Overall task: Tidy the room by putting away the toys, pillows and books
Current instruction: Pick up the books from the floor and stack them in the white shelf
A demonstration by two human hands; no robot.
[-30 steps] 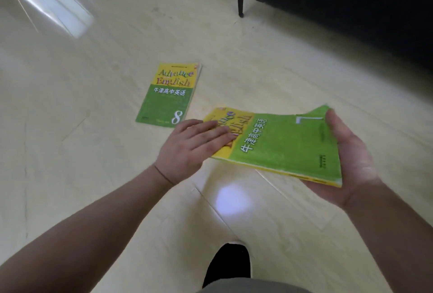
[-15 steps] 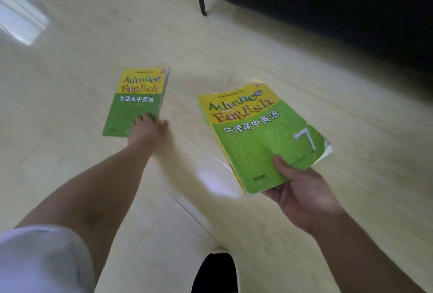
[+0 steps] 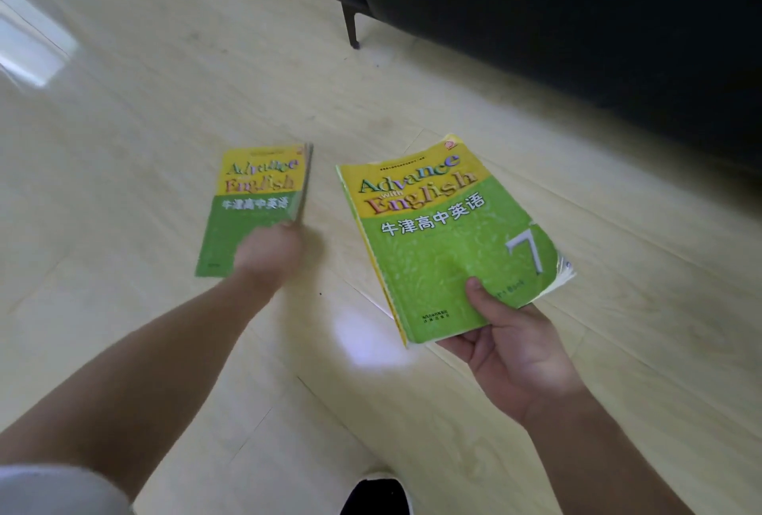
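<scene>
Two green-and-yellow "Advance with English" textbooks are in view. My right hand point(image 3: 511, 349) holds the book marked 7 point(image 3: 445, 250) above the floor, thumb on the cover's lower edge and fingers underneath. The other book point(image 3: 251, 201) is low over the pale wooden floor to the left. My left hand point(image 3: 268, 255), blurred, covers its lower right corner and grips it there. That book's right edge looks raised, with its page block showing.
A black sofa point(image 3: 577, 19) on a thin dark leg point(image 3: 351, 26) fills the upper right. My dark shoe point(image 3: 375, 496) shows at the bottom edge. Pale floor point(image 3: 144, 102) spreads to the left and behind the books.
My left hand left the book marked 7 and reached out to the other book's lower corner. My right hand turned its book upright toward me.
</scene>
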